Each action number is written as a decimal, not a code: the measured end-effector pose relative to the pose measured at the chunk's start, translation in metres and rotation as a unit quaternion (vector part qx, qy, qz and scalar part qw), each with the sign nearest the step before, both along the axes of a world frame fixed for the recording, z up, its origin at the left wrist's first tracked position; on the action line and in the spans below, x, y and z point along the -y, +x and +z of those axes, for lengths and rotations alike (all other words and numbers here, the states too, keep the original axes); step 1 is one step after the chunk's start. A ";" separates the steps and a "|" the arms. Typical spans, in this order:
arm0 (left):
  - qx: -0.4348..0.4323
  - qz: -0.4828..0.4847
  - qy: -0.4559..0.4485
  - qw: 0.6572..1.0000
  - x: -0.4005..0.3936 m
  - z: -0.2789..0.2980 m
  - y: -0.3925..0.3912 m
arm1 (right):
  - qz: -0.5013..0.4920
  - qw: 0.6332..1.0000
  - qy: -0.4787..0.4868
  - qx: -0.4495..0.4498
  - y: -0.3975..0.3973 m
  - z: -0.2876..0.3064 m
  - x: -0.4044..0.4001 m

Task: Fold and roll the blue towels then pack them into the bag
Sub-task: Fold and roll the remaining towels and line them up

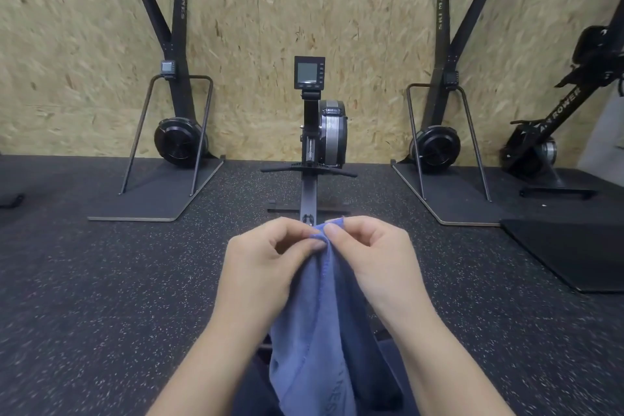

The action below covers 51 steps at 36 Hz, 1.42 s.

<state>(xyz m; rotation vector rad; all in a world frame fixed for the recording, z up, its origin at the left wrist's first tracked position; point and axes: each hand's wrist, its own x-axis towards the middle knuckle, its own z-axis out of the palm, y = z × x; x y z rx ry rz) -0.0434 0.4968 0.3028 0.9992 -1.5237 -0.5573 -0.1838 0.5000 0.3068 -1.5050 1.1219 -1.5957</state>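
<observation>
Hanging towel (pixel 317 331): blue, draped down between both forearms, above the speckled floor (pixel 101 280).
Left hand (pixel 266 267): thumb and curled fingers pinch the towel's top edge.
Right hand (pixel 374 257): pinches the same edge, touching the left.

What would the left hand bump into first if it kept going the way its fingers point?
Probably the right hand. The left hand pinches the towel with fingertips aimed at the right hand's fingertips, which pinch the same edge. Only that bit of towel seems to lie between them, though depth is unclear.
</observation>
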 end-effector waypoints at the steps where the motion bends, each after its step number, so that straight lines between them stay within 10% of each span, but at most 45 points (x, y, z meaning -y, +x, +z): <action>1: 0.001 -0.010 -0.005 1.000 -0.001 0.000 0.000 | -0.006 1.000 -0.003 -0.005 0.000 0.001 0.000; 24: 0.078 0.015 -0.104 0.991 0.001 0.006 0.002 | 0.050 0.982 -0.029 -0.181 -0.007 0.010 -0.012; 51: 0.062 0.007 -0.072 0.995 0.014 -0.004 -0.001 | 0.097 0.994 0.038 -0.015 -0.006 -0.004 0.000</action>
